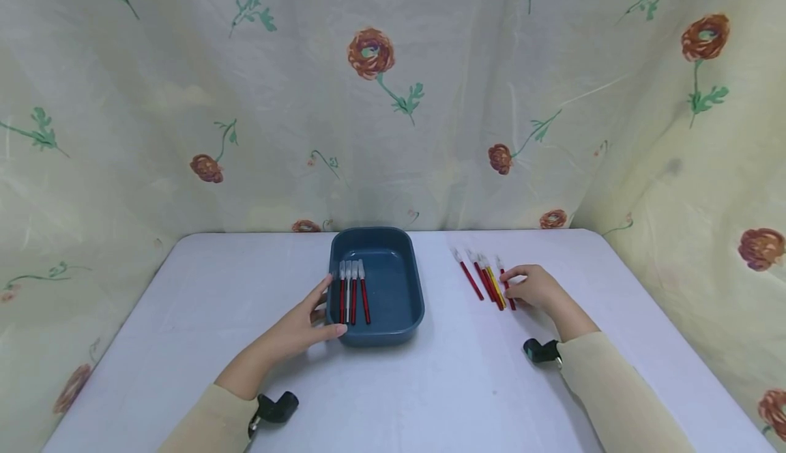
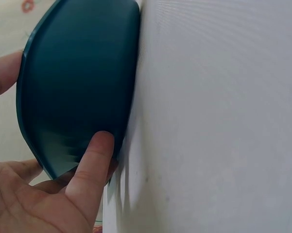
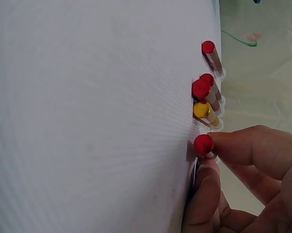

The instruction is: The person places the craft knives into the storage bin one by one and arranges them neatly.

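Observation:
A dark blue tray [image 1: 393,296] stands on the white table, with several slim pen-like sticks [image 1: 353,296] lying side by side along its left side. These have red or whitish bodies and clear-white ends. My left hand [image 1: 307,320] holds the tray's near-left side, and in the left wrist view its fingers lie against the outer wall [image 2: 82,73]. To the right, my right hand [image 1: 537,288] pinches a red pen-like stick [image 3: 204,144] between thumb and fingers, close to the tabletop. Left of that hand lie several more red sticks [image 1: 471,281] and a yellow one [image 3: 202,109].
The white table [image 1: 454,385] reaches back to a flowered curtain [image 1: 430,166], which also runs along both sides. Dark wrist-worn devices [image 1: 278,408] sit at both cuffs.

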The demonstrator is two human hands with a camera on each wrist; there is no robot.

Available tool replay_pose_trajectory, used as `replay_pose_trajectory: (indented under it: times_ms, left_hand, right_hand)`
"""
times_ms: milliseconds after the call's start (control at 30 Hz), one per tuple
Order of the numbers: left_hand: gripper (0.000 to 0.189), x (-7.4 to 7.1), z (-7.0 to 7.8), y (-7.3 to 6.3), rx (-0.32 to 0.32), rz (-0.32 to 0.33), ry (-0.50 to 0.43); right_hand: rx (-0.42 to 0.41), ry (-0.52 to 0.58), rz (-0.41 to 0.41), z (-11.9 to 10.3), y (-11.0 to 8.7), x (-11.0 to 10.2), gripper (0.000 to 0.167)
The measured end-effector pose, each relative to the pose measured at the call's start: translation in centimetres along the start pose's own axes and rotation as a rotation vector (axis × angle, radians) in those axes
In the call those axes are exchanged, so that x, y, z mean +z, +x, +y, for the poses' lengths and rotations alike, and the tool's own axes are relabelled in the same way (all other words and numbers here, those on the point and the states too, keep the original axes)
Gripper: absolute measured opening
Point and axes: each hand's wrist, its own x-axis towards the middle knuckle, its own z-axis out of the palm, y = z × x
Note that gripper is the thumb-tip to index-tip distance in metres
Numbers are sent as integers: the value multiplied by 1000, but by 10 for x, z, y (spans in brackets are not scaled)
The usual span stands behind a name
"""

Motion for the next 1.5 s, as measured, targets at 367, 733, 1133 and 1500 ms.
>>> replay_pose_trajectory:
  times_ms: [367,733,1133,1500]
  left_hand:
    - [104,-1,0,-1,10,2,-14]
    - [104,1,0,0,12,2,-17]
    - [104,1,0,-2,12,4,0]
    - [104,0,0,-1,13,-3,-3]
  right_hand:
    - [-27,40,-3,-4,-5,-2,34]
    - [4,173,-30,-9,-19,-10,39]
    - [-20,225,-37,-26,-35,-15,42]
    - [-58,331,-70,-53,-49,-17,44]
